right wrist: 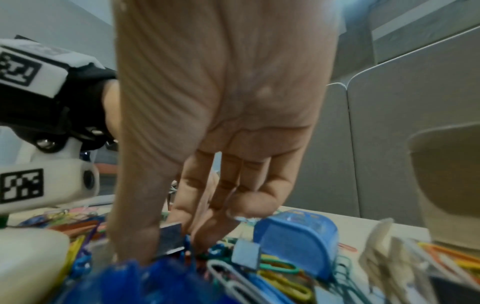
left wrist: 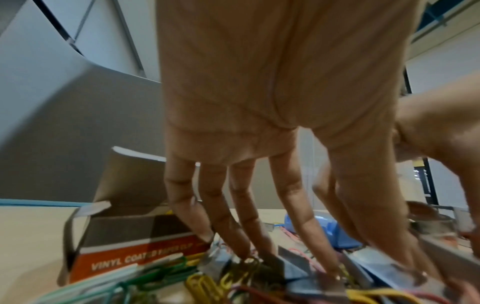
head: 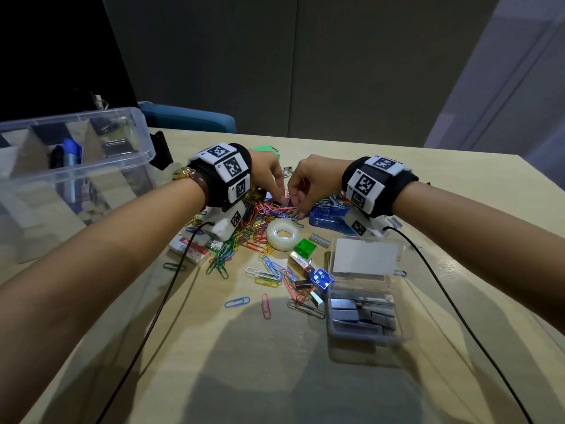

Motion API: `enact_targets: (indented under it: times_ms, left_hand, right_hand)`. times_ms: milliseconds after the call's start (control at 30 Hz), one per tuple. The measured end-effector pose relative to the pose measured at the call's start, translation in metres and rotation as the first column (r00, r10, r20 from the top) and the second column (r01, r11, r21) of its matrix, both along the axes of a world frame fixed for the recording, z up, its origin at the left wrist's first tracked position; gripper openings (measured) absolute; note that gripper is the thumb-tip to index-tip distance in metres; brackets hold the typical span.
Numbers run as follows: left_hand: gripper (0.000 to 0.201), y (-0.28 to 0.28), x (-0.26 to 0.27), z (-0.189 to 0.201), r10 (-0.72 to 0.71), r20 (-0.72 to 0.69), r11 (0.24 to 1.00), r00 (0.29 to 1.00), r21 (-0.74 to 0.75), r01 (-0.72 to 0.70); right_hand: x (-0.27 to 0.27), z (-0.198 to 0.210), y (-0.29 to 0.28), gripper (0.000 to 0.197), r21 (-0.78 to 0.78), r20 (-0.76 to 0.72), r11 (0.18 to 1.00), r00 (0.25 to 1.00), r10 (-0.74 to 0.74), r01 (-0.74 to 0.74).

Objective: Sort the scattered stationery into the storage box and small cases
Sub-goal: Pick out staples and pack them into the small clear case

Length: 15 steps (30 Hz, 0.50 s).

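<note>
Much of the paper clip pile on the table is covered by the two wrists and their cameras, and the exact spot where the fingertips meet it is small in the head view and blurred in both wrist views. The left hand reaches down with long, nearly straight fingers whose tips touch the clips; whether they pinch one cannot be told. The right hand has its thumb and curled fingers drawn together around a small grey staple strip among the clips. The clear storage box stands at far left, partly cut off, and an open small case of staples lies nearer on the right.
</note>
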State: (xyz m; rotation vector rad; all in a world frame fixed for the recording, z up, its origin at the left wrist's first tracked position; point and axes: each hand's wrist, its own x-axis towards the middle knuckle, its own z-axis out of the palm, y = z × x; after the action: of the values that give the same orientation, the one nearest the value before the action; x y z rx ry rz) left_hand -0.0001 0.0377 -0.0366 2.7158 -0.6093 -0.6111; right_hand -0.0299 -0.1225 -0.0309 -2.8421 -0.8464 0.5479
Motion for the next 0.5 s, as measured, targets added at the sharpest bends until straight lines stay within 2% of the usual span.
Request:
enact_targets:
  times_ms: [100, 200, 267, 367, 500]
  left_hand:
    - [0.021, -0.002, -0.002, 0.0, -0.002, -0.002, 1.0, 1.0, -0.01, 0.002]
    - [0.034, -0.002, -0.002, 0.001, 0.007, -0.008, 1.0, 1.0, -0.018, -0.007]
    - [0.037, -0.004, 0.0, -0.001, 0.022, -0.012, 1.0, 1.0, -0.019, -0.023]
    - [0.04, -0.011, -0.001, -0.005, 0.071, 0.012, 0.997, 0.997, 0.016, -0.071]
    - [0.037, -0.022, -0.003, -0.005, 0.076, 0.037, 0.996, 0.996, 0.05, -0.078]
  right_hand:
    - [-0.003, 0.007, 0.0, 0.015, -0.019, 0.016, 1.0, 1.0, 0.017, -0.017]
    - [-0.007, 0.015, -0.01, 0.014, 0.028, 0.053, 0.999, 0.998, -0.037, 0.036]
    - [-0.01, 0.021, -0.021, 0.02, 0.049, 0.073, 0.996, 0.994, -0.076, 0.073]
    - [-0.015, 0.028, -0.039, 0.017, 0.074, 0.073, 0.99, 0.99, -0.122, 0.117]
    - [-0.02, 0.038, -0.06, 0.012, 0.234, 0.095, 0.952, 0.97, -0.224, 0.197]
